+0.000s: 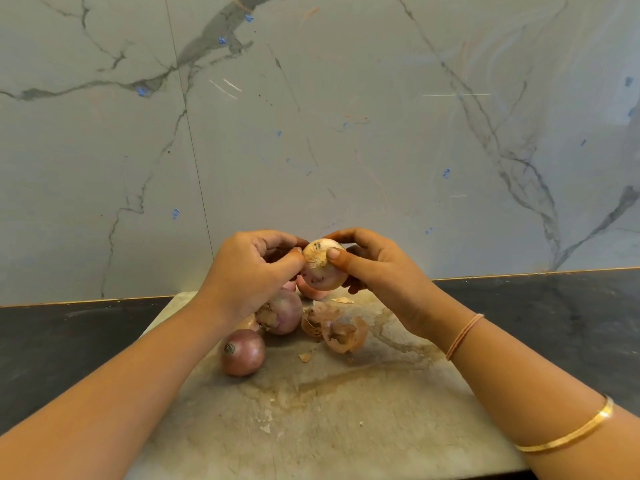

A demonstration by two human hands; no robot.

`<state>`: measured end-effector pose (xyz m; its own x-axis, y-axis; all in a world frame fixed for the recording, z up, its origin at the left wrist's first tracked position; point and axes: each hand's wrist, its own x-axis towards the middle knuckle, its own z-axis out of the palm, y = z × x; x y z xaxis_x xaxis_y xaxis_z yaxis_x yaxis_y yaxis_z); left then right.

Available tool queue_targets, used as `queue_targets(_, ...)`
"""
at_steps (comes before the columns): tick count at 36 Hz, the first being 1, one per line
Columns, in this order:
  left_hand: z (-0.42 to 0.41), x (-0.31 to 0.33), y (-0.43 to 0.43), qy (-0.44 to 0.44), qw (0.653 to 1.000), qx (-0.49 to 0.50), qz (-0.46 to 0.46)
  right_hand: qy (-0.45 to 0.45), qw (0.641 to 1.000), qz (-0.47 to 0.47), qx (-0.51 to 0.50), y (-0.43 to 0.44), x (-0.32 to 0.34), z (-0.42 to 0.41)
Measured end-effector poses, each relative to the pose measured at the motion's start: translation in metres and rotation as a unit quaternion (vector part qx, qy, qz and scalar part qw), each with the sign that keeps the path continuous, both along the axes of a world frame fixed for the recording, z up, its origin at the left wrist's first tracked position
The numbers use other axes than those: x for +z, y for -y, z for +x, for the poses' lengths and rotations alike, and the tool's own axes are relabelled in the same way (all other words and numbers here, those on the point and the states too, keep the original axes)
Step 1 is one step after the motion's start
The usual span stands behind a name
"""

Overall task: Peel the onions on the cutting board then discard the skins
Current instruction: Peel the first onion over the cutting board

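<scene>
Above the far end of the stained cutting board (pixel 346 410) I hold a pale pink onion (pixel 323 271) in the air. My right hand (pixel 377 271) grips it from the right, thumb on its papery top. My left hand (pixel 252 271) pinches the skin at the onion's left side. Two unpeeled purple onions lie on the board: one near the left edge (pixel 242 353), another (pixel 282 315) just behind it, partly hidden by my left hand. A pinkish onion (pixel 310 291) shows below the held one. Loose skins (pixel 341 332) lie to the right of them.
The board lies on a dark countertop (pixel 554 317) that runs along a grey marble wall (pixel 311 116). Small skin scraps (pixel 304 357) are scattered on the board. Bangles circle my right forearm.
</scene>
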<state>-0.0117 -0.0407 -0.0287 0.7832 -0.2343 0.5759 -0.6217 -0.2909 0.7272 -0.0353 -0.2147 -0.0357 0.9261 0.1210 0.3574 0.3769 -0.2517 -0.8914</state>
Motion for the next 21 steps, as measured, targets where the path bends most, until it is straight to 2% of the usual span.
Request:
queue_targets(7, -0.0032, -0.0006, 0.0019, -0.007, 0.999, -0.041, 0.018, 0.015, 1.000, -0.006, 0.009, 0.0010, -0.0005, -0.0006)
queue_targets(16, -0.0017, 0.0006, -0.0015, 0.009, 0.999, -0.006, 0.032, 0.011, 1.000, -0.005, 0.007, 0.0007, 0.0001, -0.0007)
queue_targets(21, -0.0029, -0.0020, 0.0007, -0.009, 0.999, -0.034, 0.036, 0.011, 1.000, 0.005, 0.006, 0.0009, 0.0013, -0.0017)
